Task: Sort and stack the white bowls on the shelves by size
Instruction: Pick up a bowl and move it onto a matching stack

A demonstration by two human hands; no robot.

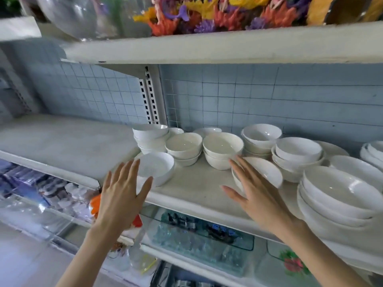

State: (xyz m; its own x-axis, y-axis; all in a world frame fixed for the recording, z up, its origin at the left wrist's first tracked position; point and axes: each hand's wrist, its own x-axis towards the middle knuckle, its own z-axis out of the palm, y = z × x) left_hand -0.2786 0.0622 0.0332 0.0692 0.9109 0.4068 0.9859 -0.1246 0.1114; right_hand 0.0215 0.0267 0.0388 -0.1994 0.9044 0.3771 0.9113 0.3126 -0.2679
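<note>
Pale blue gridded panels are backing the white metal shelf (196, 189) we are facing, and white ceramic bowls are crowding its right half. Our left hand (122, 193) is hovering at the shelf's front edge with fingers straight and spread, holding nothing. Its fingertips are overlapping a shallow white bowl (159, 166) sitting alone near the front, though we cannot tell whether they are touching it. Our right hand (259, 195) is hanging flat, fingers extended and empty, in front of a broad white bowl (267, 170). Beyond the hands, a nested pair of deep white bowls (222, 146) is standing with a second nested pair (183, 146) just beside it, and a taller stack of small white bowls (150, 134) is sitting further left. A stack of large white bowls (339, 193) is sitting at the far right. Colourful artificial flowers (207, 15) are lying on the shelf above.
</note>
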